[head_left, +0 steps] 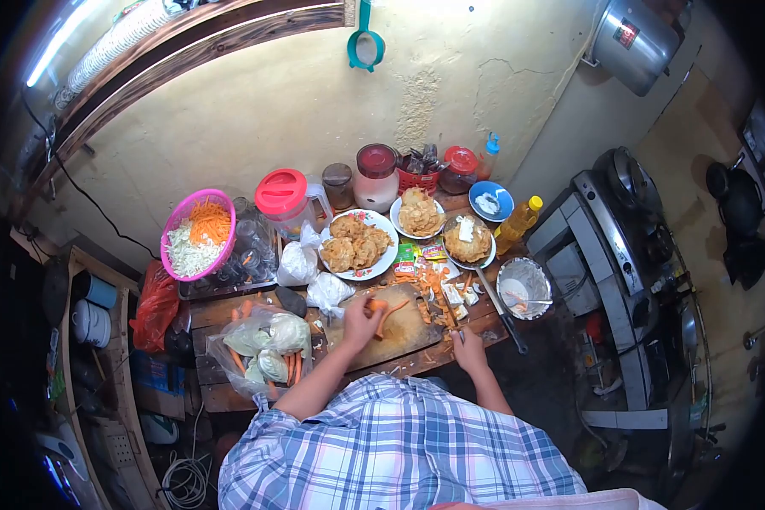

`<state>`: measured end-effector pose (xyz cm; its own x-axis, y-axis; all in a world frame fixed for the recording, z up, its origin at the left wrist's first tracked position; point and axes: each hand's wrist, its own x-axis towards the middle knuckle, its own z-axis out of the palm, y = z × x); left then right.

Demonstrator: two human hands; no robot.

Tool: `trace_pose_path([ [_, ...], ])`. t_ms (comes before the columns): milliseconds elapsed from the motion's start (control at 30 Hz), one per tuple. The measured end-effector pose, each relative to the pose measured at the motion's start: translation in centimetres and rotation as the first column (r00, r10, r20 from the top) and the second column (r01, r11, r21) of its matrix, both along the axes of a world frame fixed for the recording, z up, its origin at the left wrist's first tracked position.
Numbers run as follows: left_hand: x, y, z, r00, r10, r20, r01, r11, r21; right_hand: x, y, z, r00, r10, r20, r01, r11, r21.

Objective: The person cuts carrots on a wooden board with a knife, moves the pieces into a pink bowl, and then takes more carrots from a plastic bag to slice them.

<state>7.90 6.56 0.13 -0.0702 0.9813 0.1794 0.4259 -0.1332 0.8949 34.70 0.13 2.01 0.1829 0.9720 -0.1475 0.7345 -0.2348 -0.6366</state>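
Bag of clear plastic [263,344], one, holds cabbage and carrots at the wooden tabletop's [212,316] front left. Left hand [361,323] pinches one orange carrot [376,304] over the brown cutting board [410,336], the carrot's long axis seemingly slanting toward the front edge. Right hand [469,347] is farther off, its finger state unreadable.

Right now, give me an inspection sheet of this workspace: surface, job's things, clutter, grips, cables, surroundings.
Surface: wooden table, crowded; cutting board before the person.
Job's things: carrot on the board; carrot pieces beyond it.
Clutter: pink basket of shredded cabbage and carrot, bag of vegetables, plates of fritters, jars, oil bottle.
Grips: left hand closed on the carrot; right hand at the table edge, grip unclear.
Cables: coiled cable on the floor at left.
Surroundings: stove at right, shelves at left.
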Motion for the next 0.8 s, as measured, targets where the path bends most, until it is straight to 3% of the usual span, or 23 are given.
trace_pose_path([
  [67, -1.3, 0.5, 0.2, 0.997, 0.073, -0.035, -0.075, 0.996, -0.055, -0.1, 0.0, -0.4, 0.998, -0.006, -0.056, 0.008, 0.999, 0.033],
  [167, -2.5, 0.6, 0.9, 0.947, -0.110, -0.303, 0.004, 0.944, -0.331, -0.7, -0.6, -1.1, 0.989, -0.020, -0.144, 0.022, 1.000, 0.010],
  [200, -2.4, 0.5, 0.4, 0.945, -0.113, -0.306, 0.006, 0.944, -0.331, -1.0, -0.9, -1.1, 0.988, 0.002, -0.152, -0.001, 1.000, 0.009],
  [267, -2.1, 0.1, -1.1, 0.864, 0.056, -0.501, 0.005, 0.993, 0.121, -1.5, -1.2, -2.1, 0.985, 0.043, -0.170, -0.045, 0.999, -0.011],
  [367, -0.8, -0.7, 1.1, 0.796, 0.083, -0.600, 0.073, 0.970, 0.230, -2.9, -0.9, -1.2, 0.983, 0.134, -0.126, -0.146, 0.985, -0.093],
  [400, -0.4, -1.1, 1.6, 0.796, 0.080, -0.601, 0.075, 0.971, 0.228, -3.5, -0.7, -1.0, 0.983, 0.132, -0.127, -0.144, 0.985, -0.095],
  [467, 0.2, -2.1, 2.1, 0.794, -0.236, -0.560, 0.307, 0.951, 0.035, -4.5, -0.2, -0.7, 0.987, 0.159, -0.035, -0.163, 0.975, -0.153],
  [567, 0.3, -2.7, 1.7, 0.740, -0.309, -0.597, 0.378, 0.926, -0.011, -5.7, 0.7, -0.8, 0.980, 0.195, 0.038, -0.190, 0.976, -0.109],
  [667, 0.0, -2.6, 0.7, 0.735, -0.286, -0.614, 0.399, 0.915, 0.052, -6.5, 1.4, -0.9, 0.984, 0.165, 0.070, -0.154, 0.978, -0.144],
  [800, -0.2, -2.5, -0.3, 0.719, -0.310, -0.623, 0.407, 0.913, 0.014, -6.8, 1.9, -0.5, 0.973, 0.198, 0.118, -0.176, 0.969, -0.172],
])
